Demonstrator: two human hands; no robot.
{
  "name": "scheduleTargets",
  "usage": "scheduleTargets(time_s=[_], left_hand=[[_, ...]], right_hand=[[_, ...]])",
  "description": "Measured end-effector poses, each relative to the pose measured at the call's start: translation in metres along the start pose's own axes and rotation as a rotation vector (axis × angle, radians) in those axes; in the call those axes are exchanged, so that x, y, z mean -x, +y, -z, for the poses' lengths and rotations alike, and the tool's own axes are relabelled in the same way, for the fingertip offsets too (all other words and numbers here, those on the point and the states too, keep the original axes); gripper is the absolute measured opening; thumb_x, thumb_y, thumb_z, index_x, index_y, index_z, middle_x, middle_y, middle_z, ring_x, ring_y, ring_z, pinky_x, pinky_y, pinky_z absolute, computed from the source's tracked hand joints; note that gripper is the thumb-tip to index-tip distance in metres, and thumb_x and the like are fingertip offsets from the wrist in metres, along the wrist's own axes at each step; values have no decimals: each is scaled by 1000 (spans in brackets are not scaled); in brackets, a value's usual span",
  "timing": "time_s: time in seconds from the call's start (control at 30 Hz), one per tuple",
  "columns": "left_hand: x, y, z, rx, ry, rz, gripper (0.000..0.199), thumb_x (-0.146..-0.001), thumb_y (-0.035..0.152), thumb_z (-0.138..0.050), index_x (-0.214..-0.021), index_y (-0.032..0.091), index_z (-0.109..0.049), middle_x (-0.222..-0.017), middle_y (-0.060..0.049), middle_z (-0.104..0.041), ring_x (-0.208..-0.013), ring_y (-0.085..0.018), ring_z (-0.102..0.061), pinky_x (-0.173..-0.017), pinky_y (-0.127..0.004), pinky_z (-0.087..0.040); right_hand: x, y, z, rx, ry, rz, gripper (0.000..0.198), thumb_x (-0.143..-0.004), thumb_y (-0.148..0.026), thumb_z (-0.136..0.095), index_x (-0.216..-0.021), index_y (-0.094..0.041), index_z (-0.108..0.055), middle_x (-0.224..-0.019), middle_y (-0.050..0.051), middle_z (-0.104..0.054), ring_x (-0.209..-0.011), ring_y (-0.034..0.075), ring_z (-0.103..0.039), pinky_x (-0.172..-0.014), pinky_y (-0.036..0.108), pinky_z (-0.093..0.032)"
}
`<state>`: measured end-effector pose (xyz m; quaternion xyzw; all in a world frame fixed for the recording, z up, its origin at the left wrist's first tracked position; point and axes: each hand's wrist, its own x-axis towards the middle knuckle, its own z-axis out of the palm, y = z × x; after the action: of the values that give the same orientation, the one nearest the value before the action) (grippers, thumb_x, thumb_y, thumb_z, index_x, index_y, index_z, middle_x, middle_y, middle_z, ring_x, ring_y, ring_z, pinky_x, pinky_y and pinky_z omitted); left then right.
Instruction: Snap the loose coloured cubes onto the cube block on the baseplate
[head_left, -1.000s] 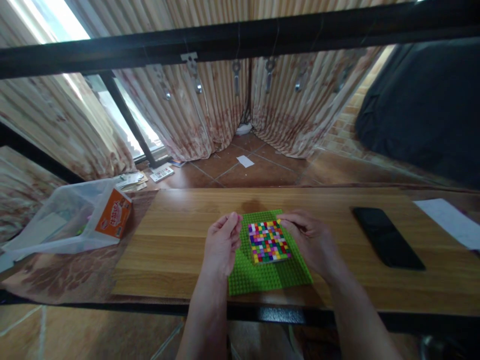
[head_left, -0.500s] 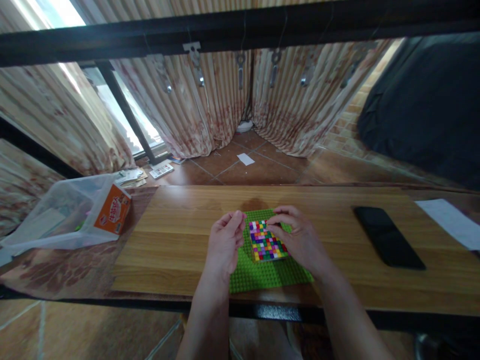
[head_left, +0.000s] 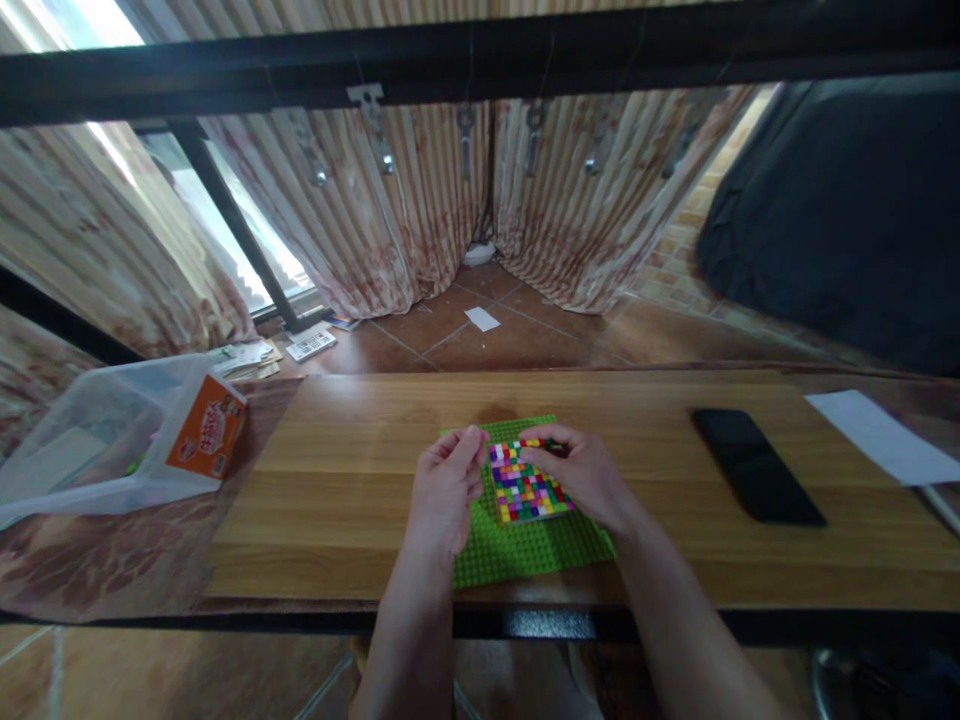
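A block of many small coloured toy bricks (head_left: 521,492) sits on a green studded baseplate (head_left: 536,555) on the table. My left hand (head_left: 450,475) is closed in a pinch just left of the block's far corner. A small pink piece (head_left: 483,437) seems to show at its fingertips, too small to see well. My right hand (head_left: 581,470) reaches over the block's right side, thumb and fingers drawn together at the far rows of bricks. Whatever lies between those fingertips is hidden.
A black phone (head_left: 757,465) lies on the wooden table (head_left: 337,500) at right, near a white sheet of paper (head_left: 885,435). At left stands a clear plastic bin (head_left: 142,485) with an orange label. A dark bar (head_left: 450,70) crosses above, with metal pieces hanging from it.
The whole view has shifted slightly, moving the scene leftward. My right hand's fingers are lower and closer against the far rows of bricks. The left hand keeps its pinch.
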<state>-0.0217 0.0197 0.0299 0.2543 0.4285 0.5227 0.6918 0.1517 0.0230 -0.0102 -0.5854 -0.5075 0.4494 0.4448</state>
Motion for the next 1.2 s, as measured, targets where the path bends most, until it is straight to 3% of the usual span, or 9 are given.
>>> scheduleTargets(time_s=[0.27,0.37,0.5,0.7,1.07,1.2], left_hand=[[1,-3,-4,-64,-16,23,45,-58,45,-92,-72,11,-66,-56,7,-50,-40,2,-25,-38,-15,-13],[1,-3,-5,-92,-13,26,47,-55,47,-93,-71,11,-66,-55,8,-49,-40,2,-24,-39,-15,-13],[3,-3,-7,-125,-24,53,49,-55,50,-93,-73,12,-68,-55,8,-49,-40,2,-24,-39,-15,-13],[7,-3,-12,-118,-89,133,52,-53,50,-95,-67,13,-62,-53,9,-45,-42,1,-23,-40,-14,-15],[9,-6,-14,-147,-158,156,52,-57,51,-93,-65,14,-58,-53,9,-41,-43,0,-22,-40,-15,-13],[8,-3,-14,-157,-137,152,49,-54,50,-94,-71,12,-67,-52,8,-42,-43,0,-22,-39,-15,-12]], right_hand=[[-1,-1,-2,23,3,65,26,-72,-37,-75,-91,-19,-78,-83,3,-78,-72,18,-69,-70,33,-54],[3,-4,-3,55,47,120,25,-74,-32,-75,-96,-22,-78,-94,4,-78,-87,20,-70,-84,36,-54],[15,-17,-2,113,114,322,19,-83,-28,-73,-101,-26,-78,-111,5,-73,-110,20,-65,-103,39,-47],[26,-33,-4,125,-18,430,14,-92,-26,-67,-98,-29,-79,-108,4,-70,-107,17,-65,-99,35,-49],[26,-37,-2,122,20,455,13,-93,-21,-68,-89,-28,-78,-99,1,-71,-100,17,-66,-96,35,-49],[22,-33,5,134,70,446,12,-94,-25,-67,-90,-28,-77,-98,2,-73,-100,18,-66,-96,35,-49]])
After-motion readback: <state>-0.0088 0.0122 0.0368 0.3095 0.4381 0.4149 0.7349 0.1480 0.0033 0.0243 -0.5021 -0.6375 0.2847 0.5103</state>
